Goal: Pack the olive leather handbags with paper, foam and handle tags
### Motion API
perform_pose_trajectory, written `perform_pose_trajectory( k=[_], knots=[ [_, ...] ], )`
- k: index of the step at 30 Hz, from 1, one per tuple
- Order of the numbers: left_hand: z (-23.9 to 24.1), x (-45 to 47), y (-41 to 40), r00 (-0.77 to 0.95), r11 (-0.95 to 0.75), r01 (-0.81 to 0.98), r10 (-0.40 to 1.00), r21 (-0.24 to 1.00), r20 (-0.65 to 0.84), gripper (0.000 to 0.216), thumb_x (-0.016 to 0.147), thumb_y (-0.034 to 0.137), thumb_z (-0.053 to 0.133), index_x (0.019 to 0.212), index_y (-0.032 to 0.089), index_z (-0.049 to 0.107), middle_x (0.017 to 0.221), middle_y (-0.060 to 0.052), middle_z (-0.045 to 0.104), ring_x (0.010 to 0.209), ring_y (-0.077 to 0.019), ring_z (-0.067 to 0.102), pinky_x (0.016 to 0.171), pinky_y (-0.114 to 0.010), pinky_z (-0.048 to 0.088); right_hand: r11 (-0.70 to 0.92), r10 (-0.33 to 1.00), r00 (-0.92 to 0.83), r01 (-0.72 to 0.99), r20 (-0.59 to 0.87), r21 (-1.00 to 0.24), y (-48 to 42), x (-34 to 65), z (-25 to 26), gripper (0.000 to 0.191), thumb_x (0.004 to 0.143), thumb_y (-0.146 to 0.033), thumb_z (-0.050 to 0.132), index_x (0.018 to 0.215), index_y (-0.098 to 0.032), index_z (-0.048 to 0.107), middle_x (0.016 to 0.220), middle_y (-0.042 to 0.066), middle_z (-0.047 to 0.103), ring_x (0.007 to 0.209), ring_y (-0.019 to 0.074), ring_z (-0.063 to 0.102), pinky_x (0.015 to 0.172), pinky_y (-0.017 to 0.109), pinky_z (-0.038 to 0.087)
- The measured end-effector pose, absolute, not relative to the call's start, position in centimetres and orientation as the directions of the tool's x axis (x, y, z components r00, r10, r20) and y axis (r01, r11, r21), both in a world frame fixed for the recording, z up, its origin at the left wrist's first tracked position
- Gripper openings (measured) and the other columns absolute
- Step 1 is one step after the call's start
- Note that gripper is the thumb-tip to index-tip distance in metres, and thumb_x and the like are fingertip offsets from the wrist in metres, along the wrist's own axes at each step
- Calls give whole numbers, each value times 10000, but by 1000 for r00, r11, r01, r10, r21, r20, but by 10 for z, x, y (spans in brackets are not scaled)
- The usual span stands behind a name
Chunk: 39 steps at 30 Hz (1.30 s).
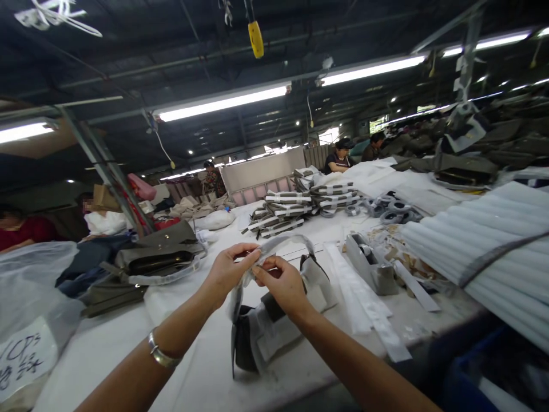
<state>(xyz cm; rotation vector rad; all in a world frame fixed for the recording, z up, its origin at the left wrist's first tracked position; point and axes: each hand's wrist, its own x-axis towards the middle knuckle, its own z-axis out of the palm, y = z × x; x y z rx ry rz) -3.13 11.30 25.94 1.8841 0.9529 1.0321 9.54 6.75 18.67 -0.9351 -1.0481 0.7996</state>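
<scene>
A dark grey handbag point(274, 306) stands on the white worktable in front of me, partly covered in white wrapping. Its handle point(287, 241) arches up, with pale translucent wrap around it. My left hand point(234, 266) pinches the wrapped handle on its left side, thumb and fingers pressed together. Close beside it, my right hand point(281, 280) is closed too, its thumb and fingertips on the same wrap. The fingers hide the exact spot they hold. White strips point(358, 292) lie to the right of the bag.
Grey handbags point(158, 252) lie at the left, by a clear plastic bag point(34, 286). Wrapped pieces point(287, 206) are stacked behind. Tape rolls point(397, 210), a grey box-shaped holder point(373, 266) and white foam sheets point(493, 246) sit at the right. Several people work farther off.
</scene>
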Motion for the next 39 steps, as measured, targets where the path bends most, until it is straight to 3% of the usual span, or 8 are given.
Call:
perform_pose_trajectory(
  k=[3, 8, 12, 16, 20, 24, 29, 39],
  knots=[
    [260, -33, 112, 412, -472, 302, 848, 828, 333, 505, 789, 566, 649, 1134, 198, 666, 972, -39, 710, 891, -197, 620, 776, -278, 461, 423, 881, 314, -185, 354, -887, 65, 89, 187, 296, 716, -421, 781, 885, -196, 692, 820, 30, 724, 736, 207, 706, 732, 344, 585],
    [266, -37, 106, 524, -601, 508, 784, 617, 333, 464, 913, 584, 419, 746, 203, 626, 697, 8, 594, 727, -178, 519, 655, -271, 391, 428, 896, 250, -275, 366, -861, 60, 88, 185, 309, 737, -396, 768, 970, -198, 723, 945, 56, 744, 886, 248, 724, 831, 403, 603],
    [264, -35, 105, 557, -641, 494, 752, 587, 353, 446, 921, 572, 412, 737, 209, 597, 681, 15, 562, 706, -174, 504, 645, -271, 393, 429, 898, 205, -202, 390, -880, 47, 97, 185, 290, 811, -384, 701, 1028, -193, 720, 989, 62, 746, 898, 243, 729, 802, 381, 609],
    [256, -33, 100, 554, -590, 466, 775, 659, 303, 436, 869, 620, 510, 833, 215, 667, 778, -2, 637, 806, -206, 576, 725, -280, 472, 523, 840, 104, 100, 532, -846, 22, 117, 181, 212, 878, -311, 639, 1058, -255, 735, 965, 17, 760, 870, 191, 720, 825, 313, 565],
    [260, -34, 103, 436, -255, 399, 898, 881, 63, 485, 769, 644, 659, 1020, 231, 694, 977, -2, 717, 953, -208, 633, 846, -260, 521, 577, 775, 68, 330, 628, -747, 3, 160, 167, 193, 901, -292, 633, 1051, -237, 741, 893, 12, 761, 853, 159, 704, 802, 251, 530],
    [268, -33, 107, 261, -17, 211, 965, 977, -40, 515, 737, 559, 743, 1139, 244, 679, 1029, 10, 733, 861, -146, 657, 695, -176, 539, 284, 757, 329, 613, 564, -738, -12, 246, 140, 192, 921, -316, 597, 1020, -213, 725, 868, 17, 748, 772, 149, 693, 756, 252, 516],
    [263, -26, 97, 195, -61, 82, 980, 995, 43, 468, 733, 495, 766, 1148, 289, 698, 1070, 22, 731, 892, -132, 660, 652, -129, 532, -308, 637, 622, 747, 456, -588, -32, 362, 100, 185, 884, -270, 598, 1016, -154, 654, 1023, 115, 697, 922, 221, 642, 851, 320, 473],
    [250, -27, 87, 223, -145, 77, 967, 986, 125, 633, 600, 633, 811, 1134, 309, 709, 1065, 40, 733, 973, -156, 649, 647, -117, 514, -598, 598, 742, 664, 302, -449, -43, 413, 55, 278, 812, -227, 672, 1083, -166, 652, 923, 103, 729, 841, 241, 659, 719, 303, 435]
  ],
)
